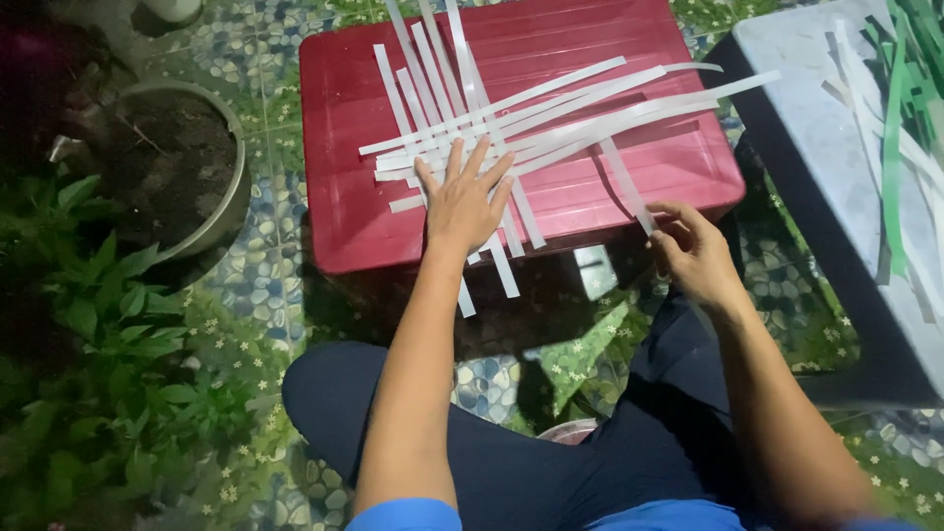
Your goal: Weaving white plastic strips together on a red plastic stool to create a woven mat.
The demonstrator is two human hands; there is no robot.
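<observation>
Two hands: left hand (462,202) flat on white strips (531,113) — right hand (693,251) seemingly pinching strip end (641,218).

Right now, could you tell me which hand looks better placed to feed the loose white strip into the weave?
Probably the right hand: its fingers already pinch the lower end of the loose white strip at the red lid's front edge. The left hand lies flat, fingers spread, on the crossed white strips.

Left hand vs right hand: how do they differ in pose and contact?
The left hand lies flat, fingers spread, pressing the crossed white paper strips on the red plastic lid. The right hand is curled at the lid's near edge, pinching the end of one white strip. Both are bare and touch strips.
</observation>
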